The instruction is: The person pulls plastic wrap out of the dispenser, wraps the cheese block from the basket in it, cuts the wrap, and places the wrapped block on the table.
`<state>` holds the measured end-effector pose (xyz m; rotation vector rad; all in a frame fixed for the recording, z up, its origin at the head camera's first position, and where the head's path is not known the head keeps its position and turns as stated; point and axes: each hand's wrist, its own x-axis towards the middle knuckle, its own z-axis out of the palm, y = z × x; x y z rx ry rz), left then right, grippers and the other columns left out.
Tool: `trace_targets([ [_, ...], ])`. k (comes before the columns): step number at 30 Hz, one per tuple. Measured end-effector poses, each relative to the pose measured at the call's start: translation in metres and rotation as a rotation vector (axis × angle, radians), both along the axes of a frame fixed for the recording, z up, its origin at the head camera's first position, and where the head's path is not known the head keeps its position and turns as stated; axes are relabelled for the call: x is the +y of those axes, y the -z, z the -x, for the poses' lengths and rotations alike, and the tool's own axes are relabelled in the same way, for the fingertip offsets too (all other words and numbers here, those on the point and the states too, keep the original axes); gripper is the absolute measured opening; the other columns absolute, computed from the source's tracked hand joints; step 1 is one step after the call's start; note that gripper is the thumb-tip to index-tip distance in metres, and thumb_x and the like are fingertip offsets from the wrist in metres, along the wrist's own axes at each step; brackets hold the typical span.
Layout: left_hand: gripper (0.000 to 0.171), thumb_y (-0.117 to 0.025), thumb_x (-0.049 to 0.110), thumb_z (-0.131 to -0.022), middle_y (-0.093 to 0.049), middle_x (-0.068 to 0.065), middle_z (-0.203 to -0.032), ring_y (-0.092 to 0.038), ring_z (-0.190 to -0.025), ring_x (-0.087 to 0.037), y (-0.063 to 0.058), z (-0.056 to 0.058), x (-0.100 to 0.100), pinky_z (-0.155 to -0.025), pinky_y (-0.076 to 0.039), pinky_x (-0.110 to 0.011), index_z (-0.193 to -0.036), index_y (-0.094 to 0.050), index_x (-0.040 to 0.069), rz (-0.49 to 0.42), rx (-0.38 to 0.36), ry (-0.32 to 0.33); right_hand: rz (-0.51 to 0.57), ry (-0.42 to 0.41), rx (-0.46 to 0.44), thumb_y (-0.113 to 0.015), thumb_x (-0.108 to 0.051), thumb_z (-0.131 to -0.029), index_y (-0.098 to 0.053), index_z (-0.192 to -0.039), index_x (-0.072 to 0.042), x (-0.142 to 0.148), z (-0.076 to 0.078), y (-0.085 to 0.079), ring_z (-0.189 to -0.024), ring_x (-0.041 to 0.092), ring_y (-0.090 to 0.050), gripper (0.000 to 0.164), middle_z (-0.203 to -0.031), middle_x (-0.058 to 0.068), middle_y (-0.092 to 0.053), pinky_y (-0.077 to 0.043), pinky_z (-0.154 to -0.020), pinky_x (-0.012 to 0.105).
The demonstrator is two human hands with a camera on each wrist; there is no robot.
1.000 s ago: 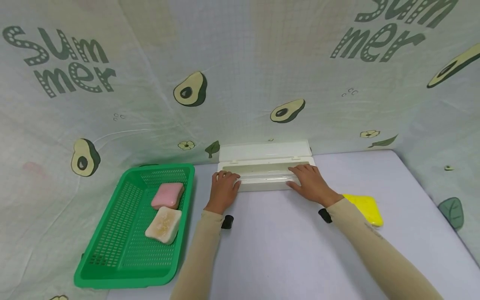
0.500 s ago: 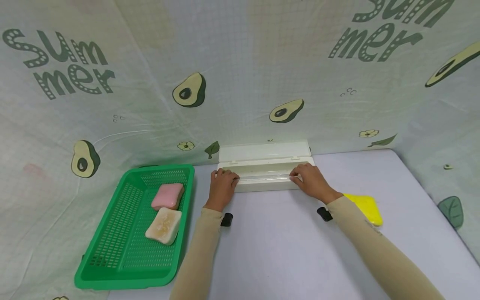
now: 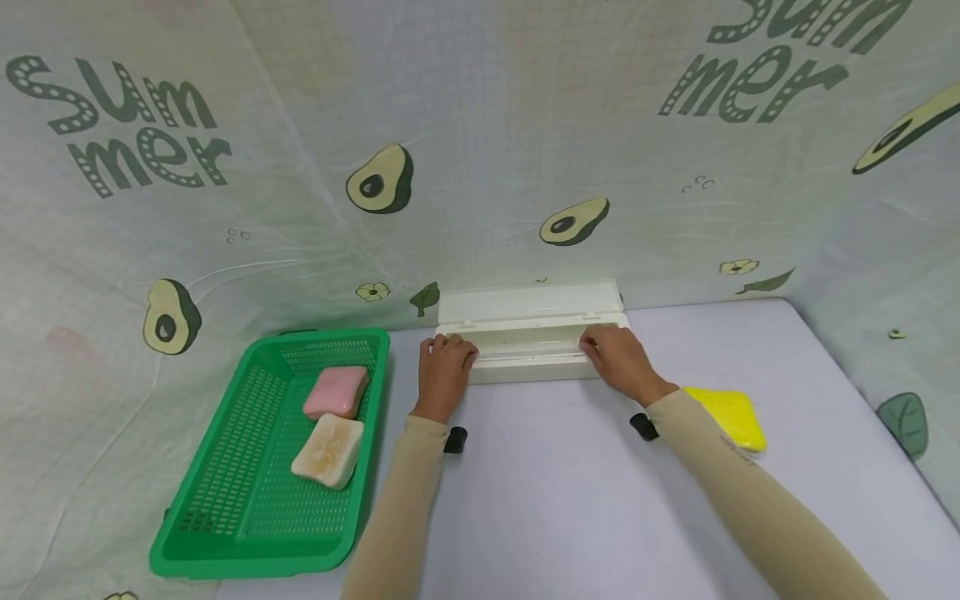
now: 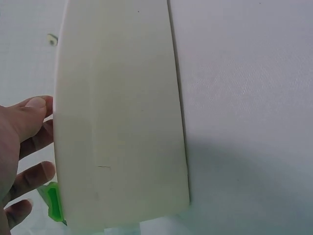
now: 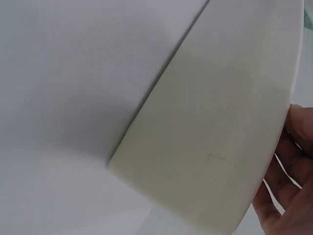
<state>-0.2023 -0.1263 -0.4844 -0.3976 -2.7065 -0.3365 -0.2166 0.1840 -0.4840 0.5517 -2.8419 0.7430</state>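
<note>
A long white dispenser box (image 3: 532, 371) lies at the back of the table, its hinged lid (image 3: 528, 302) tipped back against the cloth. Clear glossy cling film (image 3: 528, 358) shows faintly along its front rim. At the box's left end, my left hand (image 3: 442, 375) pinches the film between thumb and forefinger at the rim; its other fingers are bent. My right hand (image 3: 618, 362) pinches at the rim near the right end, fingers curled. Both wrist views show the box's front wall (image 4: 122, 117), with fingertips behind its upper edge. The pinched film itself is mostly hidden.
To the left stands a green plastic basket (image 3: 255, 492) with a pink soap bar (image 3: 336, 392) and a cream soap bar (image 3: 328, 450) inside. A yellow flat packet-like thing (image 3: 735, 417) lies beside my right forearm. A patterned cloth (image 3: 480, 167) hangs behind the table.
My right hand's spread fingers have closed together at the front rim, pinching there. My left fingers have drawn in slightly. The box and basket have stayed put.
</note>
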Motion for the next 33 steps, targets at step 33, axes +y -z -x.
trace_targets([
  [33, 0.007, -0.077, 0.022, -0.097, -0.076, -0.001, -0.097, -0.061, -0.099, -0.026, 0.002, -0.001, -0.005, -0.100, -0.047, -0.045, -0.099, -0.082, 0.017, 0.050, 0.137, -0.069, -0.011, -0.103, 0.225, -0.080, 0.006, -0.086, -0.077, -0.094, -0.001, 0.005, -0.007, 0.004, -0.100, 0.033, -0.067, 0.011, -0.096, 0.010, -0.070, -0.057, -0.087, 0.048],
])
